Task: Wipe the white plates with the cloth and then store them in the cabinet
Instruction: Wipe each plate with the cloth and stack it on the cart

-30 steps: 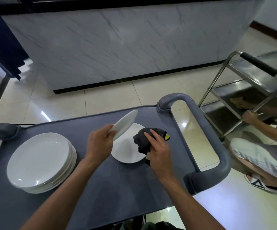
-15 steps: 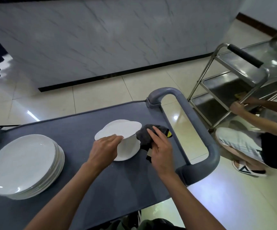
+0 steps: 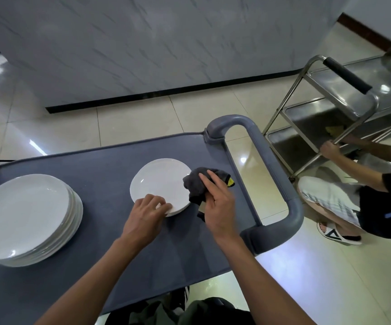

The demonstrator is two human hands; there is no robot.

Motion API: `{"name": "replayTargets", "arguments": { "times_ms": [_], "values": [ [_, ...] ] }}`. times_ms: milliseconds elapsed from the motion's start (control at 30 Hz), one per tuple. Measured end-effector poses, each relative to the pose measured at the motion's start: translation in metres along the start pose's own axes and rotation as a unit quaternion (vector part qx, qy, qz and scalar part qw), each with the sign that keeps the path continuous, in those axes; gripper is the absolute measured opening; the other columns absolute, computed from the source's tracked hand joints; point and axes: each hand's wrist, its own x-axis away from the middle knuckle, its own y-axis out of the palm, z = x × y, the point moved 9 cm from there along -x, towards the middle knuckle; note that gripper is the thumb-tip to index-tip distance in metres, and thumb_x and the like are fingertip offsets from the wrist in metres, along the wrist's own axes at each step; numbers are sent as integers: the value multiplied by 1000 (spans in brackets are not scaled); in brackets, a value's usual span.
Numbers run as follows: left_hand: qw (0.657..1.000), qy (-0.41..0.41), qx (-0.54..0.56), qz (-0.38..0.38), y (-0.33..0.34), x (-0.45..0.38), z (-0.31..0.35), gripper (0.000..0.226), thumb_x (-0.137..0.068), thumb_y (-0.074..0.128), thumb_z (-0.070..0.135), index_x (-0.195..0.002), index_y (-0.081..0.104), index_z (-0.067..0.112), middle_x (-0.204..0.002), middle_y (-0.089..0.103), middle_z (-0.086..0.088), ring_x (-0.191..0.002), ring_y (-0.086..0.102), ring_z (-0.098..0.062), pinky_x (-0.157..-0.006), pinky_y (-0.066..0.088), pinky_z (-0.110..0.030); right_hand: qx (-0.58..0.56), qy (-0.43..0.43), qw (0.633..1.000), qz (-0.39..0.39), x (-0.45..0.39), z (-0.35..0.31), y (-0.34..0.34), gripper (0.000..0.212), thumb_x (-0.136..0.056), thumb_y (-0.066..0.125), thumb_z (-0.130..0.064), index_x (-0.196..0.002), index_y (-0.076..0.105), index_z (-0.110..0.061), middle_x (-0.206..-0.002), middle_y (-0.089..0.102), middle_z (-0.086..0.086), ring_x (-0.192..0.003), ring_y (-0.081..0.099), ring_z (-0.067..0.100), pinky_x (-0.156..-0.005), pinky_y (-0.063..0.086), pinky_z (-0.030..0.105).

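Plates first: your left hand (image 3: 146,213) rests curled fingers on the six o'clock rim of the small round white plates (image 3: 160,185) stacked flat on the grey cart top (image 3: 110,165). Your right hand (image 3: 219,202) clutches the bunched dark grey cloth (image 3: 195,184) at their three o'clock edge. Steady the rim, then sweep the cloth across toward nine o'clock, where the taller stack of white plates (image 3: 23,214) waits.

A small stack of white plates (image 3: 160,184) is lying flat on the grey cart (image 3: 110,165). The left hand (image 3: 146,213) is gripping its near rim, while the right hand (image 3: 219,202) is clutching a dark cloth (image 3: 197,182) against its right edge. A taller plate stack (image 3: 25,216) is sitting well left of it.
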Motion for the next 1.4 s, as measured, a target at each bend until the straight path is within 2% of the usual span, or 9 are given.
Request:
{"name": "replayTargets", "arguments": {
  "times_ms": [167, 533, 733, 867, 1067, 1267, 1400],
  "values": [
    [1000, -2, 5, -8, 3, 2, 0, 42, -64, 88, -3, -101, 77, 14, -98, 69, -7, -86, 66, -35, -70, 55, -43, 4, 7, 1000, -28, 5, 1, 9, 39, -100, 54, -4, -138, 58, -15, -146, 52, 6, -136, 45, 21, -114, 25, 18],
    [999, -15, 4, -38, 16, 14, -7, 42, -68, 84, -2, -105, 76, 17, -103, 68, -6, -91, 65, -34, -77, 54, -41, 5, -13, 1000, -25, 8, -2, 17, 37, -99, 54, 0, -134, 62, -10, -142, 55, 10, -132, 51, 26, -114, 34, 26],
    [997, -52, 14, -53, 11, 15, -12, 28, -81, 81, 17, -108, 76, 20, -108, 70, -2, -101, 64, -30, -84, 52, -45, 15, -39, 999, -17, 7, -13, 26, 37, -98, 54, 2, -132, 64, -10, -140, 57, 11, -129, 54, 27, -113, 42, 36],
    [995, -65, 72, -18, -13, 28, -26, 29, -84, 78, 8, -112, 77, 15, -104, 74, -3, -93, 67, -31, -77, 55, -45, 21, -76, 997, -13, 5, -32, 39, 39, -94, 58, 8, -128, 66, -7, -136, 60, 15, -123, 58, 31, -106, 48, 47],
    [985, -111, 106, 75, -76, 69, -60, 31, -87, 73, -2, -114, 76, 12, -100, 74, -1, -89, 67, -24, -77, 55, -38, 15, -129, 991, -23, 2, -74, 72, 50, -82, 58, 19, -123, 70, -7, -132, 62, 17, -118, 62, 33, -101, 51, 48],
    [967, -180, 78, 165, -134, 116, -113, 26, -90, 67, 2, -114, 75, 9, -104, 73, -6, -93, 65, -25, -78, 56, -37, -5, -178, 980, -91, 10, -139, 132, 51, -85, 57, 17, -128, 66, -9, -136, 60, 16, -124, 59, 33, -103, 47, 53],
    [943, -243, 53, 221, -165, 158, -159, 29, -85, 73, -5, -110, 77, 9, -104, 75, -6, -94, 68, -27, -80, 57, -40, -11, -209, 967, -145, 19, -190, 174, 52, -86, 55, 16, -130, 64, -10, -139, 58, 15, -128, 56, 32, -103, 46, 54]
  ]
}}
